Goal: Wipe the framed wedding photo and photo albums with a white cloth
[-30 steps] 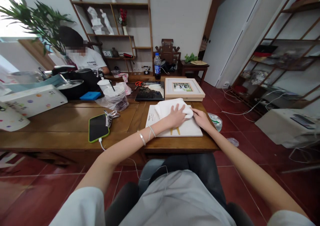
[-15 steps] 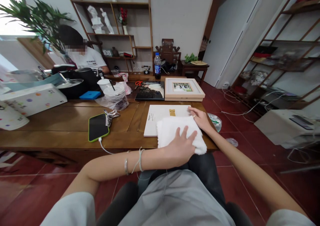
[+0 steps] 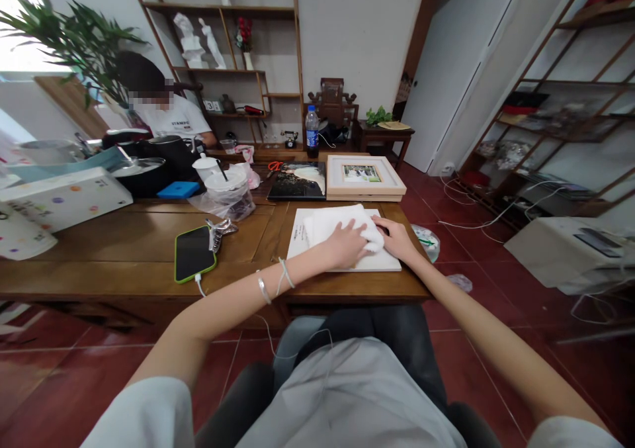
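Note:
A folded white towel [image 3: 325, 223] lies over a flat white board [image 3: 300, 249] with small print along its left side. My left hand [image 3: 348, 244] is on top of the towel, its fingers bent into the cloth, which bunches around their tips. At the board's right edge is my right hand [image 3: 395, 237], its fingers curled over the edge beside the towel. The towel covers much of the board's middle.
Behind the board lie a black picture panel [image 3: 292, 184] and a pale framed photo [image 3: 397, 186]. A phone [image 3: 195, 256] on a cable, a bagged cup [image 3: 228, 193] and a white box [image 3: 69, 200] stand left. Across the table sits another person [image 3: 176, 120].
My left hand has moved forward and slightly left with the towel, farther onto the board. My right hand has shifted slightly down along the board's right edge.

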Demonstrator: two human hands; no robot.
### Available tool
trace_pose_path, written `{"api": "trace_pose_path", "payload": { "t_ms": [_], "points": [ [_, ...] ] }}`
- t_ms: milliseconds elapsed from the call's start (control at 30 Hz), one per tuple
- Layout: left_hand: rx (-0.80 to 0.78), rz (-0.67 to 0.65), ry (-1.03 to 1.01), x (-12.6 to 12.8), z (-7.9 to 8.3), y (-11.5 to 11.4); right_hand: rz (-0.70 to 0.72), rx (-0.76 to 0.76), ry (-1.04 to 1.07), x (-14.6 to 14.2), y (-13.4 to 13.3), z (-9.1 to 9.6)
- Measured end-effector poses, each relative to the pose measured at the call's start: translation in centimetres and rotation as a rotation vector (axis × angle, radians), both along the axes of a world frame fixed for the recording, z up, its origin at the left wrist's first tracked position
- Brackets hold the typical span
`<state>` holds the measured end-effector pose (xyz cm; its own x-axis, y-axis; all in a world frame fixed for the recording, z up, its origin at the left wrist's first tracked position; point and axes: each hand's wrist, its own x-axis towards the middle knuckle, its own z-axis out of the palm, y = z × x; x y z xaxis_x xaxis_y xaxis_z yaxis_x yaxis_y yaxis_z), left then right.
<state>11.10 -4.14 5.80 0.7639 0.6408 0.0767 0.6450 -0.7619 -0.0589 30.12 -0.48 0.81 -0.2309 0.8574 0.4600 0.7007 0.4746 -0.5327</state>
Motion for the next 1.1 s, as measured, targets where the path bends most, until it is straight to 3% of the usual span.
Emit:
{"api": "trace_pose_path", "payload": {
  "t_ms": [167,333,467,700,800,933,1100],
  "points": [
    [0.027,0.067,-0.071,0.1,-1.1,3.8,0.003,0.041,-0.042,0.0,0.1,-0.2],
    [0.095,0.050,-0.074,0.0,-1.5,4.1,0.001,0.046,-0.055,-0.1,0.1,-0.2],
    [0.091,0.005,-0.027,-0.3,-0.7,1.6,0.029,0.036,-0.032,-0.1,0.0,-0.1],
    [0.153,-0.161,0.033,-1.8,-0.1,-6.2,0.010,0.040,-0.019,-0.2,-0.1,-0.2],
    [0.153,-0.199,0.035,-2.4,-0.3,-7.7,0.026,0.053,-0.020,-0.1,0.0,-0.3],
    [0.162,-0.192,0.010,-2.6,-0.5,-6.0,0.021,0.056,-0.008,-0.1,0.0,-0.4],
    [0.087,-0.113,-0.038,-2.3,-0.4,-0.2,0.009,0.044,-0.028,-0.2,0.0,-0.2]
  ]
}}
